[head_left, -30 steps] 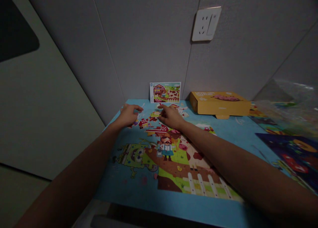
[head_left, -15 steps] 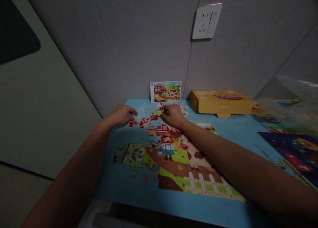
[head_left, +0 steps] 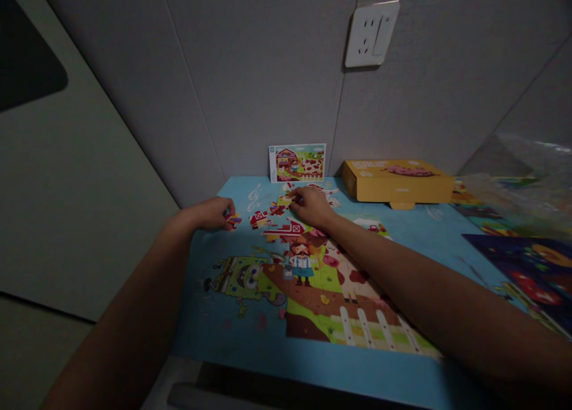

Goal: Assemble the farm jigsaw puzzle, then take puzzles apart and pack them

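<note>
My left hand (head_left: 215,212) is closed, thumb and fingers pinching a red and purple puzzle piece (head_left: 234,221) at the left side of the table. My right hand (head_left: 310,206) reaches to the back with curled fingers, their tips on a green puzzle piece (head_left: 284,199) among loose ones. Between the hands lie red barn pieces (head_left: 258,220). A partly joined farm puzzle (head_left: 313,303) with a farmer, a cow and a white fence spreads below; my right forearm covers part of it. A joined red roof strip (head_left: 290,229) sits at its upper left.
A picture card (head_left: 298,163) of the farm scene leans on the wall at the back. Right of it stands a yellow box (head_left: 400,183). Clear plastic wrap (head_left: 518,183) and a dark printed sheet (head_left: 531,267) lie far right. The blue tabletop (head_left: 214,332) has a printed cartoon figure.
My left hand has moved slightly left and down and closed on the red and purple puzzle piece. My right hand has stayed almost in place.
</note>
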Motion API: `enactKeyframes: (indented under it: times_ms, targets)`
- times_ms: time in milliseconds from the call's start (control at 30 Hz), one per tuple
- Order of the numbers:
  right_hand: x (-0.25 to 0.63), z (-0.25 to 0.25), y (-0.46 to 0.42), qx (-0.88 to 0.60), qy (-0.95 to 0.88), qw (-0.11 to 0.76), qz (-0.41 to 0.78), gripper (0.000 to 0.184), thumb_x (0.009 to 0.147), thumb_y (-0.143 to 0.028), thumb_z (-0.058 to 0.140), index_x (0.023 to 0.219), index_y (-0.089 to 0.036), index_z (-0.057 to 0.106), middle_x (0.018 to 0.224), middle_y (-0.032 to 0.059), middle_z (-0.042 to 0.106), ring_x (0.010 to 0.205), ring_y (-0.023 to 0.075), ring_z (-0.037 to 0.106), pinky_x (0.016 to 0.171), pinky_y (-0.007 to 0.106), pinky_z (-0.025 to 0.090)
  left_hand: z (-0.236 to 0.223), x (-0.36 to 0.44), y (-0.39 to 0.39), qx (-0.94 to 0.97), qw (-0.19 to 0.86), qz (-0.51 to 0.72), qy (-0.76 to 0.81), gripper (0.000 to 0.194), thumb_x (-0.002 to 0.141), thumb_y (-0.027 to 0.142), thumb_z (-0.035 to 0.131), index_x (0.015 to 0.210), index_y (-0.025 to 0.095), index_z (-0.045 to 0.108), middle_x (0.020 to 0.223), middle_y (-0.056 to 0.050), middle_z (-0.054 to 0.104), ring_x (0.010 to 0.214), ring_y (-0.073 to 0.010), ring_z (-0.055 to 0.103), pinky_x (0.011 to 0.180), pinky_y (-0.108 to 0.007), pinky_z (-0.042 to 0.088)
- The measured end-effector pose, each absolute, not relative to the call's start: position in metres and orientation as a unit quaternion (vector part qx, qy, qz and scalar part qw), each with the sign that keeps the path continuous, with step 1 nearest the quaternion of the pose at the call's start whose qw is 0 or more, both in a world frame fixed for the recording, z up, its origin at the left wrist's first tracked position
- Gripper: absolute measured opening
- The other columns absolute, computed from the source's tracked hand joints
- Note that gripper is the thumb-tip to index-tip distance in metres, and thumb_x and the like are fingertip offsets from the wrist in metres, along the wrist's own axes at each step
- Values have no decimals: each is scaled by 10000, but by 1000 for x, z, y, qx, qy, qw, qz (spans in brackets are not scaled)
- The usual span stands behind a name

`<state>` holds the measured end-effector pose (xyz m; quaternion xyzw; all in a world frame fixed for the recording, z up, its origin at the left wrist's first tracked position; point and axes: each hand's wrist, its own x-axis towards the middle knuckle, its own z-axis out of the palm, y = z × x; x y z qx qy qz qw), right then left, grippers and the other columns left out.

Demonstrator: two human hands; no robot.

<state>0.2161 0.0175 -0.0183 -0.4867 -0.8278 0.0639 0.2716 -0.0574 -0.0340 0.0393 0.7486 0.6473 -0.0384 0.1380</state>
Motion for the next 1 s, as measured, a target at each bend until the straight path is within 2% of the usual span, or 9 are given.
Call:
enactKeyframes:
  times_ms: [67,133,267,333,433,533,667,833,1000]
  targets:
    - [216,-18,18,-485,-829,271,61,303,775,-240,553,1049,-190,672,961,82,687,921,235,569,887,379,389,41,-56,-36,743,162,-62,647,258,577,355,665,772,190,625,833,-52,689,800,-217,609,660,-260,424]
    - [216,-18,18,-484,-830,270,59,302,776,-246,551,1045,-189,674,959,82,687,924,237,571,888,378,389,42,-55,-38,739,163,-72,650,251,588,364,653,769,193,620,833,-49,690,798,-213,609,654,-256,421]
    - [216,-19,18,-485,-829,275,55,309,771,-238,547,1047,-191,677,960,83,683,941,244,564,904,388,381,45,-53,-42,741,126,-52,658,533,596,419,660,1062,174,582,993,-103,667,857,-229,610,681,-268,429]
    - [216,-18,18,-485,-829,275,53,308,770,-238,548,1045,-195,678,962,84,678,956,248,556,914,395,373,46,-53,-43,748,129,-64,648,594,595,440,668,1115,174,559,1029,-118,651,877,-238,610,699,-276,431]
    - [217,-18,17,-483,-829,277,53,304,769,-243,547,1039,-198,679,958,82,673,961,252,551,912,397,373,46,-52,-44,749,126,-77,646,562,555,477,705,1018,185,576,987,-105,652,855,-242,610,667,-273,426]
    - [217,-17,16,-481,-830,279,50,304,767,-238,544,1034,-196,681,951,82,672,957,253,551,906,396,375,46,-49,-46,736,161,-84,653,509,512,524,734,863,193,572,842,-70,672,747,-222,617,599,-264,413]
    - [217,-17,16,-483,-828,279,51,301,770,-242,546,1034,-198,683,961,86,672,962,258,550,903,398,375,45,-40,-47,730,192,-86,650,441,548,580,698,749,204,585,712,-35,668,647,-194,598,552,-256,385]
    - [217,-17,16,-480,-830,280,47,295,769,-249,552,1028,-197,685,957,85,676,961,257,554,904,394,377,40,-21,-44,776,95,-31,622,651,621,679,611,1028,170,618,959,-103,656,810,-226,602,654,-267,410]
    - [217,-16,16,-483,-830,275,48,303,763,-240,549,1031,-198,687,944,81,678,944,251,562,898,385,382,33,-12,-40,795,73,-36,601,563,667,627,603,973,155,619,1016,-132,631,860,-250,588,701,-286,410]
